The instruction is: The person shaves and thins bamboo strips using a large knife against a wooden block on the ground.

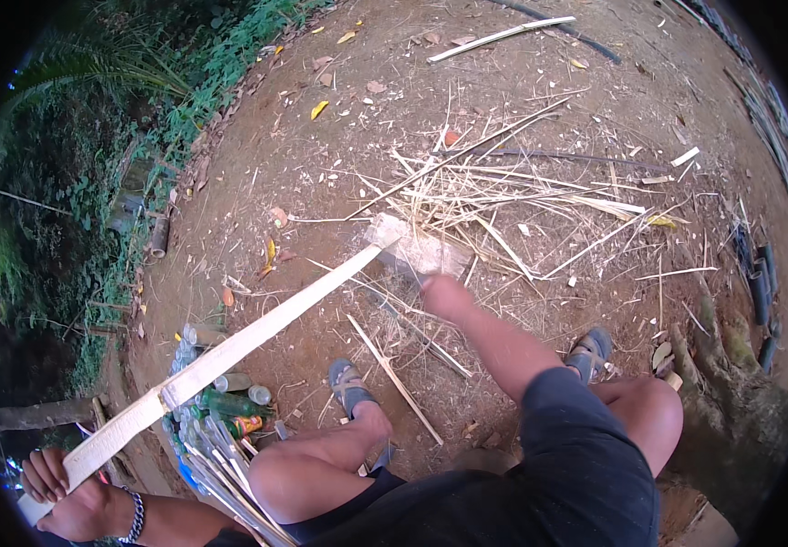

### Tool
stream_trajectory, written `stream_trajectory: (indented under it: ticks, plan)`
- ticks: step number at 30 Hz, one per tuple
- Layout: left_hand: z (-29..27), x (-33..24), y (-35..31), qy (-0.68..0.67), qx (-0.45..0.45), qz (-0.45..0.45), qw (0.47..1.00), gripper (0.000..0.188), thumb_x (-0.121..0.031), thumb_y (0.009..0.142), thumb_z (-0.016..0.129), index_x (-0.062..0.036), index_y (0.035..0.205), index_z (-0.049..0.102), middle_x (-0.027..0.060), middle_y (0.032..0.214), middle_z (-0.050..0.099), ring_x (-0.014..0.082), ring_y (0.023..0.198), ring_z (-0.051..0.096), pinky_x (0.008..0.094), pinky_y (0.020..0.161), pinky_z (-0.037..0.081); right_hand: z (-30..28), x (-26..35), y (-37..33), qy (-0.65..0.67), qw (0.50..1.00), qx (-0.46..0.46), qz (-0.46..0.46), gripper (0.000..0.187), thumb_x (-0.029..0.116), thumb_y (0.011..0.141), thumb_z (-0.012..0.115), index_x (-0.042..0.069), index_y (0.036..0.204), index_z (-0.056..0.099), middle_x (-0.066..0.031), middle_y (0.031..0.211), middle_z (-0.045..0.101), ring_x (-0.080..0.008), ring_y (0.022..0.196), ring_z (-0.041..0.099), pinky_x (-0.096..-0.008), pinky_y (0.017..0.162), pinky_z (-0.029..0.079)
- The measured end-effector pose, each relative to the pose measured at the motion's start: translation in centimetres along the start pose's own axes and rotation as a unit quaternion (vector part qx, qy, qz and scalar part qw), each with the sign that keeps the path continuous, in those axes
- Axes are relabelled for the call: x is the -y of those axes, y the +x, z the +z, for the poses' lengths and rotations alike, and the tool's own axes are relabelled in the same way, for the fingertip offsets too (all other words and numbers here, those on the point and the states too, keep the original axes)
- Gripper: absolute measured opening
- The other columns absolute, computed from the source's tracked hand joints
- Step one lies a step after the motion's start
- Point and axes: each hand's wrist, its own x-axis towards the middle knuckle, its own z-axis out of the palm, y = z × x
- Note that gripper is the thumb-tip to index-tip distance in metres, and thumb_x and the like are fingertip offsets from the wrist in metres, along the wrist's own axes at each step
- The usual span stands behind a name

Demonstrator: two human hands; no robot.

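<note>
Pale bamboo strip (257,332) | left hand (82,510) clenched round near end | right hand (446,298) gripping knife (401,266) | far end over wood block (437,254)

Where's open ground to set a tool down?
Mostly open: dirt between the plants and the strip pile, bar scattered leaves. Crowded: the pile itself, beyond the right hand, and beside the left knee, where bottles and strips bunch.

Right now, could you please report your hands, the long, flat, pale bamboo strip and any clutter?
Left hand gripping long, flat, pale bamboo strip. Right hand holding grey metal blade at strip's far end. Thin pale slivers strewn beyond.
</note>
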Motion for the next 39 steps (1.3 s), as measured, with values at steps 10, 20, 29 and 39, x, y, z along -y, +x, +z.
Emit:
stream_trajectory:
  ticks: [10,20,29,39]
  plan:
    - [-0.4,-0.2,0.0,-0.002,0.037,0.006,0.999,0.065,-0.069,0.094,0.02,-0.0104,0.069,0.035,0.0027,0.062,0.034,0.013,0.053,0.032,0.0265,0.051,0.03,-0.3,-0.8,0.2,-0.057,0.997,-0.013,0.058,0.03,0.024,0.091,0.057,0.006,0.113,0.065,-0.0209,0.106,0.068,-0.0369,0.103,0.065,-0.044,0.089,0.052]
    - [-0.2,-0.1,-3.0,-0.025,0.019,0.049,0.998,0.059,-0.064,0.096,0.03,-0.012,0.069,0.034,0.001,0.062,0.034,0.0115,0.053,0.032,0.0248,0.05,0.028,-1.5,9.0,-4.0,-0.054,0.998,0.031,-0.016,0.027,0.02,0.096,0.051,0.005,0.113,0.065,-0.0195,0.105,0.068,-0.0325,0.098,0.067,-0.0419,0.085,0.056]
    - [-0.9,0.6,-2.1,-0.025,-0.012,0.023,0.999,0.07,-0.073,0.093,0.02,-0.0101,0.068,0.035,0.0011,0.06,0.034,0.0119,0.054,0.033,0.0258,0.05,0.029,1.7,-3.1,4.8,-0.075,0.997,0.002,0.036,0.034,0.03,0.094,0.055,0.0,0.1,0.071,-0.0233,0.096,0.069,-0.0357,0.089,0.068,-0.041,0.082,0.054]
    - [0.3,0.2,-4.7,-0.078,0.062,0.046,0.994,0.045,-0.051,0.091,0.05,-0.0148,0.068,0.037,-0.0024,0.055,0.034,0.0088,0.048,0.032,0.0241,0.049,0.028,0.9,12.0,-9.0,-0.023,0.988,-0.011,-0.15,0.03,0.021,0.095,0.051,0.003,0.118,0.058,-0.0177,0.098,0.069,-0.0335,0.088,0.068,-0.044,0.078,0.056]
